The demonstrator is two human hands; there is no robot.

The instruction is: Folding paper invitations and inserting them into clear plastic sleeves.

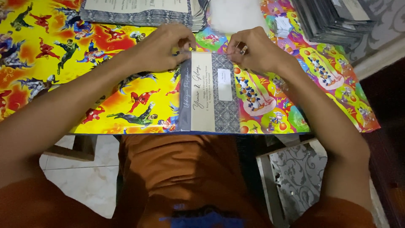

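The far edge of a flat card point(209, 90) is pinched at both corners: the left hand point(162, 46) is closed on the far left corner, the right hand point(253, 48) on the far right corner, with fingertips point(236, 47) curled over the top edge. The grip of each hand is a light pinch, thumb underneath and mostly hidden.

The card is judged light and thin, fairly stiff like folded cardstock, with a smooth and probably slippery surface; it would crease if bent, so the corners or long edges are the safest places to hold it. It carries a grey patterned cover, a cream band and a small white label point(224, 84).

The card lies flat on the desk point(105, 84), at the middle of its near edge. Its long axis runs from near to far, the far end held in the hands and the near end toward the person's lap.

Stacks of similar cards point(139, 14) are seen at the far left, and more point(329, 19) at the far right.
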